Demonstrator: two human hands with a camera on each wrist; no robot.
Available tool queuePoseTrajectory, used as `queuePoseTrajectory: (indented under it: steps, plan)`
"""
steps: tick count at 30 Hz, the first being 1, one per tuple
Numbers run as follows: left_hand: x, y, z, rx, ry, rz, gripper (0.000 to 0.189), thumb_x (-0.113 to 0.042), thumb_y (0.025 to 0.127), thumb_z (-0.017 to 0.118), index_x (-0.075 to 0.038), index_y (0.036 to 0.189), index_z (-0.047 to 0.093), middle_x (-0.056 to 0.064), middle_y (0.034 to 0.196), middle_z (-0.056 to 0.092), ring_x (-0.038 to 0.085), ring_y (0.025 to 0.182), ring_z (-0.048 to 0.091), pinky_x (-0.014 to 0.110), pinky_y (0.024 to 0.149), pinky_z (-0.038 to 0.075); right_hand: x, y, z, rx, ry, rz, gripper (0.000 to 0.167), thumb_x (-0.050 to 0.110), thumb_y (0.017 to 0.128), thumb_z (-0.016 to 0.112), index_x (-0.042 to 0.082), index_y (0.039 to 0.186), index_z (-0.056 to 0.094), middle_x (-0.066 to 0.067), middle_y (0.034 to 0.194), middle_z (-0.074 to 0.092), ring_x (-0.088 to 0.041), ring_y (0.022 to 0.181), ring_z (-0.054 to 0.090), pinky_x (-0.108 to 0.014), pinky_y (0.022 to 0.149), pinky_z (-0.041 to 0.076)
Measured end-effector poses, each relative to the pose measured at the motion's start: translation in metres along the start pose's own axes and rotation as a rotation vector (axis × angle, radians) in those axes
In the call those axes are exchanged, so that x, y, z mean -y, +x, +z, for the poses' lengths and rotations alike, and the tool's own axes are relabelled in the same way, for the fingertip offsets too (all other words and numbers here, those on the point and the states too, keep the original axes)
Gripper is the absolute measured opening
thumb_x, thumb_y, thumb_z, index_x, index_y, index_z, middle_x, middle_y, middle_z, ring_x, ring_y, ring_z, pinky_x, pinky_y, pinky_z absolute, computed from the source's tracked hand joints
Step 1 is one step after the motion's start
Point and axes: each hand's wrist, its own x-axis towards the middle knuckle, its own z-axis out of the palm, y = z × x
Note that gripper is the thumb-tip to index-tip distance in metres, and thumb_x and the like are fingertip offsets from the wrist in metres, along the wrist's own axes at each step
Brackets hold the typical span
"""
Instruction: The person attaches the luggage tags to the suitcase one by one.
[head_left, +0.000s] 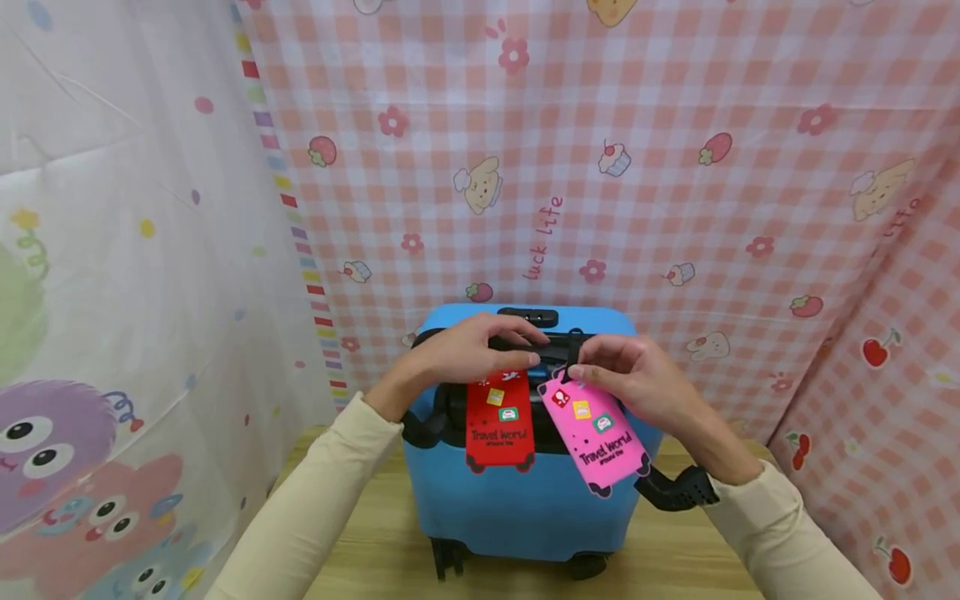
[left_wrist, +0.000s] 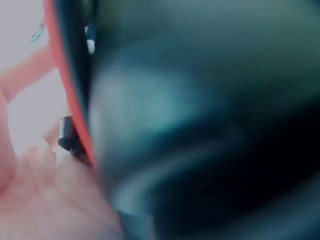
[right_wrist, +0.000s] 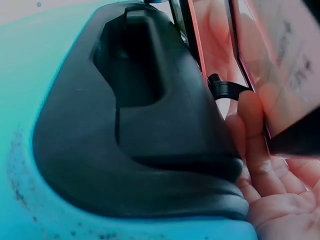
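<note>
A blue suitcase [head_left: 525, 508] stands upright with its black top handle facing up. A red luggage tag [head_left: 500, 429] hangs over its front, its top edge under my left hand [head_left: 483, 346]. That hand's thumb and fingers reach over the handle with a gap between them. My right hand [head_left: 637, 375] pinches the black strap [head_left: 573, 357] of a pink luggage tag [head_left: 596, 433], which hangs tilted. In the left wrist view the red tag [left_wrist: 72, 90] shows edge-on beside the palm. In the right wrist view a strap [right_wrist: 227, 90] runs between the two tags.
The suitcase rests on a wood-grain surface [head_left: 367, 533]. A pink checked cloth [head_left: 570, 108] hangs close behind it, with a white patterned cloth [head_left: 127, 217] at left. A black wrist strap [head_left: 675, 490] loops below my right wrist. Much of the left wrist view is blurred.
</note>
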Motion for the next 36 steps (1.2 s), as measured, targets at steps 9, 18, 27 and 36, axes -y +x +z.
queuePoseTrajectory:
  steps: [9, 18, 27, 36]
  plan:
    - [-0.011, 0.005, 0.0, 0.005, -0.069, -0.142, 0.03, -0.034, 0.097, 0.063, -0.026, 0.126, 0.067, -0.003, 0.118, 0.068, 0.019, 0.108, 0.058, 0.037, 0.094, 0.05, 0.0, -0.001, 0.0, 0.039, 0.046, 0.037, 0.015, 0.014, 0.097, 0.064, -0.001, 0.099, 0.063, -0.009, 0.083, 0.065, -0.018, 0.065, 0.063, -0.031, 0.056, 0.055]
    - [-0.015, 0.009, 0.001, 0.003, -0.093, -0.203, 0.029, -0.042, 0.095, 0.064, -0.031, 0.121, 0.071, -0.005, 0.124, 0.064, 0.018, 0.112, 0.056, 0.038, 0.096, 0.048, -0.001, -0.001, 0.0, 0.058, 0.07, 0.04, 0.015, 0.014, 0.098, 0.063, -0.001, 0.1, 0.063, -0.008, 0.084, 0.065, -0.017, 0.066, 0.062, -0.031, 0.057, 0.054]
    - [-0.014, 0.009, 0.001, 0.006, -0.211, -0.193, 0.033, -0.036, 0.093, 0.069, -0.024, 0.124, 0.07, -0.004, 0.122, 0.067, 0.017, 0.112, 0.06, 0.036, 0.098, 0.049, 0.001, 0.0, 0.001, 0.072, 0.075, 0.048, 0.016, 0.015, 0.098, 0.063, -0.001, 0.099, 0.062, -0.01, 0.084, 0.064, -0.018, 0.066, 0.062, -0.031, 0.058, 0.054]
    - [-0.013, 0.006, 0.004, -0.021, -0.24, -0.189, 0.05, -0.026, 0.091, 0.073, -0.019, 0.138, 0.06, -0.002, 0.129, 0.065, 0.018, 0.113, 0.06, 0.038, 0.102, 0.047, 0.001, 0.001, 0.002, 0.076, 0.081, 0.041, 0.016, 0.015, 0.098, 0.062, -0.001, 0.099, 0.062, -0.013, 0.087, 0.065, -0.02, 0.069, 0.064, -0.032, 0.06, 0.055]
